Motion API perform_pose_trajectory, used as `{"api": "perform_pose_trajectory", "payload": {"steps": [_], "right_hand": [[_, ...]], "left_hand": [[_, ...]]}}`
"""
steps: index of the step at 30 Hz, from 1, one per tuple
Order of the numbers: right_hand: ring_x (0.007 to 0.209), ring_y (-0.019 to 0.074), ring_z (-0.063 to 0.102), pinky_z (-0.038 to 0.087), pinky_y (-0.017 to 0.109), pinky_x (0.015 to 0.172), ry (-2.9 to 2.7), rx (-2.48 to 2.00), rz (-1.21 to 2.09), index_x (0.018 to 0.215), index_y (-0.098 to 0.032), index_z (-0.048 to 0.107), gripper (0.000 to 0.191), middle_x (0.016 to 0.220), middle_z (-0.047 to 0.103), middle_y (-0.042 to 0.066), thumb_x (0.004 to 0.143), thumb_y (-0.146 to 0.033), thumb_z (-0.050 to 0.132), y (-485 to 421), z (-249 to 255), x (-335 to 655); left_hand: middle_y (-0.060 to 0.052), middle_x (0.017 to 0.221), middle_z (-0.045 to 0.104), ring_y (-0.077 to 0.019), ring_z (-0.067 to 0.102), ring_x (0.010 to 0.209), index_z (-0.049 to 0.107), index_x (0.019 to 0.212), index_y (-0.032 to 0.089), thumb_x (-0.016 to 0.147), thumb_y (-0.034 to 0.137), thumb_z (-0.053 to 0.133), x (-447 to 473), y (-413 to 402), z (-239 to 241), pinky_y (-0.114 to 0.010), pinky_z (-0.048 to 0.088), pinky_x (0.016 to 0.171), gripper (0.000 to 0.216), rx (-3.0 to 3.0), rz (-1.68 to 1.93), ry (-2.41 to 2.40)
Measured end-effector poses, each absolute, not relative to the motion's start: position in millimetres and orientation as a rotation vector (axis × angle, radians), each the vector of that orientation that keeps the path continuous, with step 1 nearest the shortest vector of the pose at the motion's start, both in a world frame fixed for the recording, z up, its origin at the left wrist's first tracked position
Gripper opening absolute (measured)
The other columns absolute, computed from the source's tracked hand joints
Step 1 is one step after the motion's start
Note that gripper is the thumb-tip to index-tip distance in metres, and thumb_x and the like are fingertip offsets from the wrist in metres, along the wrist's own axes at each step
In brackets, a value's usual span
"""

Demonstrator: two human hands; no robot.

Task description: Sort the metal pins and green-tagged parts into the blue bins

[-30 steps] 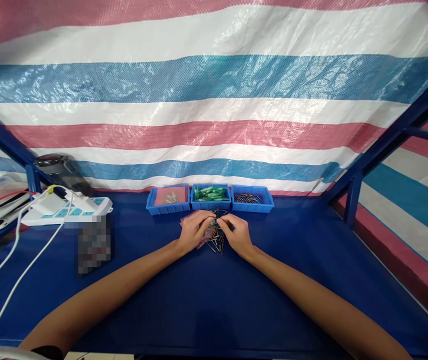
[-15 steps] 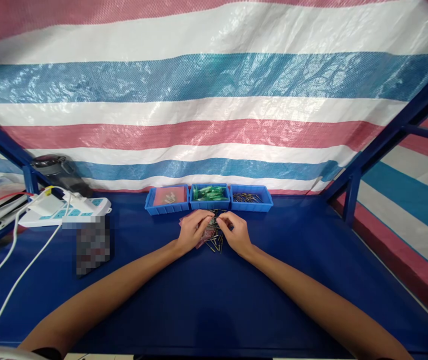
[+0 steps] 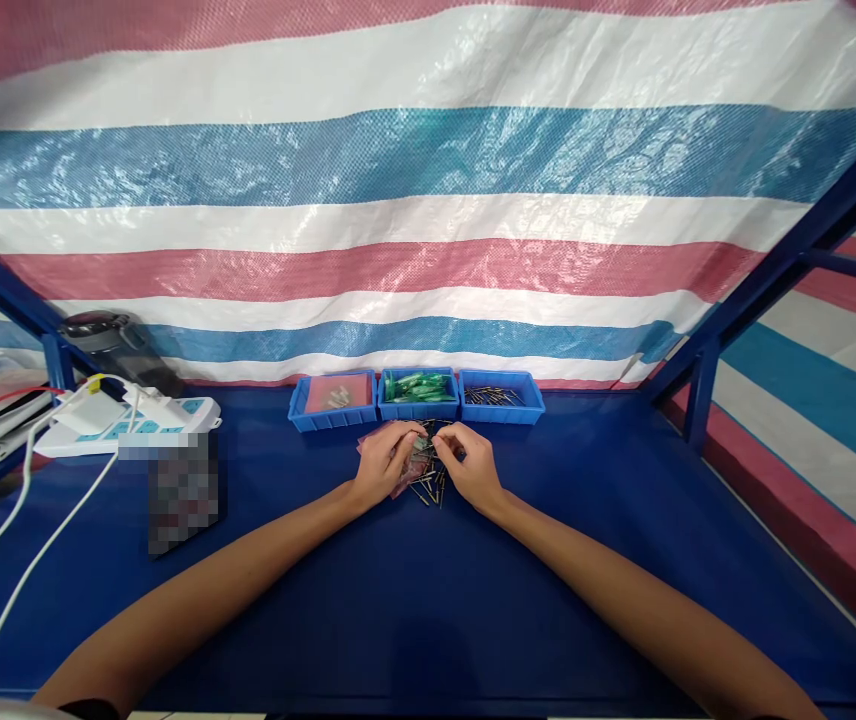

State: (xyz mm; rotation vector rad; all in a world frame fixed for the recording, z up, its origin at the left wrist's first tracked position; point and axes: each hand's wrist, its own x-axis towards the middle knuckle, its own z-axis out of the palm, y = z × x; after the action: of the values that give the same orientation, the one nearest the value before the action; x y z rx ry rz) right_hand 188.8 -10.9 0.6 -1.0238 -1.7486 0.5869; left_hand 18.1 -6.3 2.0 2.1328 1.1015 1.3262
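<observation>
My left hand (image 3: 384,463) and my right hand (image 3: 471,466) meet, fingertips almost together, over a loose pile of thin dark and brass-coloured metal pins (image 3: 428,488) on the blue table. Each hand has thumb and fingers closed in a pinch. What lies between the fingertips is too small to make out. A pink translucent plastic bag (image 3: 402,487) rests beneath and beside my left hand, partly covered by it. Just beyond stand three blue bins: the left bin (image 3: 334,416) holds pink plastic with pale pieces, the middle bin (image 3: 419,411) green pieces, the right bin (image 3: 504,412) similar thin pins.
On the left are a white power strip (image 3: 207,413) with plugged-in chargers, white cables (image 3: 44,553), a dark bottle (image 3: 119,350) and a blurred-out dark object (image 3: 184,500). Blue frame posts (image 3: 701,395) rise at both sides. A striped sheet (image 3: 428,220) hangs behind the table.
The hands keep nearly the same pose over the pile, with only slight finger movement. The whole view has shifted a little.
</observation>
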Motion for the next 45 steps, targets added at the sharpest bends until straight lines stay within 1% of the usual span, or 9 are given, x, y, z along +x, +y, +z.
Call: {"api": "perform_pose_trajectory", "payload": {"steps": [3, 11, 18, 22, 25, 28, 31, 39, 45], "right_hand": [[0.057, 0.0115, 0.047, 0.038, 0.023, 0.057, -1.754, -1.015, 0.588, 0.076, -0.018, 0.055, 0.020, 0.067, 0.052, 0.000, 0.089, -0.029, 0.047, -10.8, 0.0, 188.6], [0.057, 0.0108, 0.045, 0.037, 0.023, 0.056, -1.747, -0.996, 0.549, 0.073, -0.018, 0.053, 0.017, 0.066, 0.051, -0.001, 0.088, -0.023, 0.046, -10.7, -1.0, 187.8], [0.057, 0.0105, 0.045, 0.037, 0.023, 0.056, -1.741, -0.974, 0.544, 0.073, -0.018, 0.053, 0.016, 0.066, 0.050, -0.001, 0.087, -0.022, 0.047, -11.3, -0.8, 188.5], [0.057, 0.0103, 0.046, 0.038, 0.023, 0.057, -1.725, -0.967, 0.539, 0.074, -0.017, 0.054, 0.017, 0.067, 0.051, -0.001, 0.089, -0.025, 0.047, -11.8, 0.4, 188.5], [0.058, 0.0106, 0.048, 0.039, 0.023, 0.058, -1.718, -0.958, 0.545, 0.077, -0.017, 0.055, 0.018, 0.069, 0.053, 0.000, 0.090, -0.026, 0.046, -12.0, 1.1, 188.6], [0.060, 0.0111, 0.050, 0.041, 0.023, 0.058, -1.720, -0.926, 0.552, 0.089, -0.017, 0.059, 0.016, 0.074, 0.057, 0.001, 0.090, -0.026, 0.046, -11.7, -0.4, 189.0], [0.060, 0.0117, 0.051, 0.042, 0.024, 0.058, -1.754, -0.888, 0.552, 0.101, -0.018, 0.059, 0.019, 0.076, 0.057, 0.002, 0.089, -0.026, 0.048, -10.9, -3.8, 189.0], [0.061, 0.0126, 0.051, 0.042, 0.025, 0.059, -1.814, -0.863, 0.512, 0.089, -0.018, 0.063, 0.016, 0.071, 0.057, 0.002, 0.089, -0.026, 0.050, -9.7, -6.6, 187.8], [0.062, 0.0123, 0.053, 0.044, 0.024, 0.061, -1.657, -0.940, 0.548, 0.087, -0.017, 0.062, 0.017, 0.076, 0.062, 0.003, 0.090, -0.027, 0.049, -12.3, -2.2, 189.0]], "left_hand": [[0.004, 0.055, 0.053, -0.0089, 0.049, 0.048, 0.061, 0.100, 0.017, 0.095, 0.030, 0.037, 18.1, -6.9, 0.7, -0.021, 0.041, 0.056, 0.027, 2.076, 1.337, 1.094], [0.005, 0.055, 0.050, -0.0079, 0.046, 0.045, 0.057, 0.099, 0.017, 0.096, 0.028, 0.034, 17.6, -3.3, -4.9, -0.020, 0.039, 0.053, 0.026, 2.070, 1.352, 1.067], [-0.006, 0.094, 0.067, -0.0137, 0.062, 0.083, 0.062, 0.110, 0.017, 0.094, 0.025, 0.042, 16.2, -1.1, -2.4, -0.023, 0.046, 0.074, 0.027, 2.314, 1.386, 1.048], [-0.005, 0.085, 0.068, -0.0124, 0.061, 0.072, 0.064, 0.112, 0.018, 0.091, 0.026, 0.049, 15.0, 0.7, -5.2, -0.021, 0.047, 0.065, 0.027, 2.361, 1.410, 1.025], [-0.005, 0.086, 0.070, -0.0134, 0.063, 0.075, 0.068, 0.105, 0.018, 0.088, 0.027, 0.054, 15.4, 1.1, -6.6, -0.022, 0.048, 0.068, 0.024, 2.303, 1.464, 1.058], [-0.004, 0.088, 0.070, -0.0135, 0.064, 0.076, 0.067, 0.102, 0.019, 0.087, 0.031, 0.056, 16.6, 0.8, -7.1, -0.022, 0.049, 0.070, 0.022, 2.175, 1.466, 1.146], [0.000, 0.074, 0.068, -0.0103, 0.061, 0.063, 0.064, 0.106, 0.018, 0.086, 0.033, 0.056, 17.7, 0.5, -7.8, -0.019, 0.048, 0.062, 0.025, 2.074, 1.421, 1.174], [0.006, 0.056, 0.056, -0.0079, 0.051, 0.050, 0.060, 0.107, 0.018, 0.087, 0.034, 0.055, 18.2, 0.1, -6.0, -0.017, 0.042, 0.053, 0.026, 2.079, 1.362, 1.158], [-0.003, 0.080, 0.068, -0.0126, 0.062, 0.068, 0.067, 0.089, 0.017, 0.086, 0.035, 0.056, 18.6, 0.1, -1.5, -0.021, 0.047, 0.064, 0.021, 2.125, 1.315, 1.178]]}}
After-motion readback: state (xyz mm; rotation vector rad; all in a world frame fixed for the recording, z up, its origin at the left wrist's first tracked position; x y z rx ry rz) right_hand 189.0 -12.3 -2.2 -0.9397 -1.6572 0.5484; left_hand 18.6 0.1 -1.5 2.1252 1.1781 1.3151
